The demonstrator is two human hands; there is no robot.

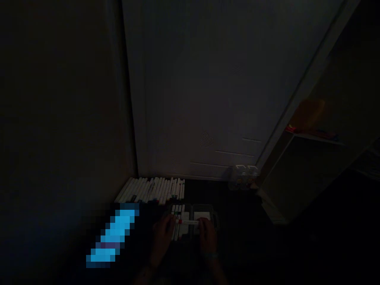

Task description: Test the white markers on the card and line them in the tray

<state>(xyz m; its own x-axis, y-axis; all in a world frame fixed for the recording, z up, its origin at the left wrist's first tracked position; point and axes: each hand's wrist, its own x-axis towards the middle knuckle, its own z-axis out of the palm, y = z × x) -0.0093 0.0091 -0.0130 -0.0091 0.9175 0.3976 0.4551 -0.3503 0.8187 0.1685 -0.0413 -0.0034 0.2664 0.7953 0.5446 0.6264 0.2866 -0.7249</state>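
Note:
A white marker [189, 222] with a red band near its left end lies crosswise between my two hands. My left hand [164, 228] is closed at the red-banded end, and my right hand [208, 234] pinches the other end. Directly beneath is an open two-part case [217, 221]. Several white markers [178, 208] stand side by side in its left half; a pale sheet or lining [202, 215] shows in the right half. Dim light hides most finger detail.
Beyond the case, a long row of white markers [160, 190] lies against the wall [190, 118]. A bright pixelated blue screen [114, 235] is at left. Clear containers with handles [244, 177] stand at back right, near a box-like unit [308, 178].

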